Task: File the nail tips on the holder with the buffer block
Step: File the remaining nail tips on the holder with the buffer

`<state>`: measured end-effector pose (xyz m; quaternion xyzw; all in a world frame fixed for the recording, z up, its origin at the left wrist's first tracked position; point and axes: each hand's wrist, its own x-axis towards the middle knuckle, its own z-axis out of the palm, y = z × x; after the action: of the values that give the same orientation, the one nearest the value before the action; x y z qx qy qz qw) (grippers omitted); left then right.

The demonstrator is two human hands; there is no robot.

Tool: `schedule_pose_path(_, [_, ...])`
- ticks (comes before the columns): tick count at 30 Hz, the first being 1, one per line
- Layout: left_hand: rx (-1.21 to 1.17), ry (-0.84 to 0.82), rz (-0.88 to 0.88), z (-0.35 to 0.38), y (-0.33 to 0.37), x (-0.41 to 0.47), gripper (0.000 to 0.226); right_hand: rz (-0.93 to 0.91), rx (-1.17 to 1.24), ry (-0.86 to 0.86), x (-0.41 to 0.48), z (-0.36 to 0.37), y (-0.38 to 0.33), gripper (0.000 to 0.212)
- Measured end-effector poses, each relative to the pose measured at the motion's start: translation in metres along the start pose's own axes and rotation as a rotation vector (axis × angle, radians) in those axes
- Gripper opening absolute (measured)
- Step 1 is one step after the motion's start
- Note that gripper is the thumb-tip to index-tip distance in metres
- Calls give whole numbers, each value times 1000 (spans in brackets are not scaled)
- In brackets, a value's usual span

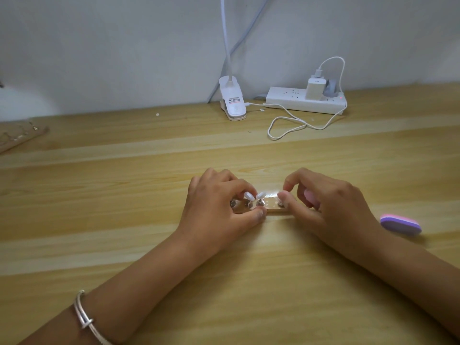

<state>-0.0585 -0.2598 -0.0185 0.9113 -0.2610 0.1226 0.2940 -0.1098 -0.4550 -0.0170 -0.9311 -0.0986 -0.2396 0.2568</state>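
Left hand (219, 207) and right hand (331, 205) each pinch, thumb against forefinger, the small wooden strip holder (272, 208) on the pale wooden table (149, 245) — light, likely to skid, its white plastic nail tips (248, 195) probably brittle — while the pink-and-purple foam buffer block (400, 224) (soft; grip its sides) lies untouched just right.

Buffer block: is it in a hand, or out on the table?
Out. The buffer block lies on the table, apart from the right hand, which pinches the holder.

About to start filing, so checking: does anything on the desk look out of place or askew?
Two white nail tips on the holder lean different ways; other studs look bare. The buffer block lies unused beside the right hand.
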Motion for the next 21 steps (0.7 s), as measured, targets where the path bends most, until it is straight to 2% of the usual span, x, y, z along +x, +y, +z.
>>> schedule_pose_path(6, [0, 4, 8, 0, 0, -2, 31, -2, 115, -16, 2, -2, 3, 13])
schedule_pose_path(10, [92, 126, 136, -4, 5, -6, 45, 25, 353, 9, 3, -7, 1, 18])
schedule_pose_path(15, [-76, 235, 397, -4, 12, -11, 21, 7, 633, -47, -2, -10, -10, 15])
schedule_pose_path(21, [-191, 207, 387, -6, 13, -10, 12, 50, 757, -74, -4, -12, -17, 13])
